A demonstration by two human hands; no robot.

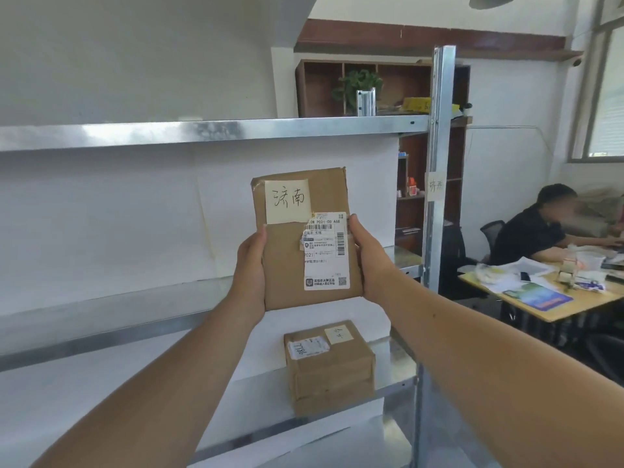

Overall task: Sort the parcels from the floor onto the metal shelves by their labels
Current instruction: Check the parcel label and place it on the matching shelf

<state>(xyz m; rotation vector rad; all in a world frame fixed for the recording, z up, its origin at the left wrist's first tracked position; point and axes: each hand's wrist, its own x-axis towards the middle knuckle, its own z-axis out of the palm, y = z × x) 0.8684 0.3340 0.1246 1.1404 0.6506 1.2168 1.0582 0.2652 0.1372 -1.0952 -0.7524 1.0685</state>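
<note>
Parcel (305,241) upright before the metal shelves (216,131).
Your left hand (250,268) and right hand (366,258) clamp its side edges.

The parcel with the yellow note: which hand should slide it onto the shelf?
Probably the right hand: it grips the parcel on the side nearer the shelf post's tag, which seems to match the yellow note. The left hand steadies.
</note>
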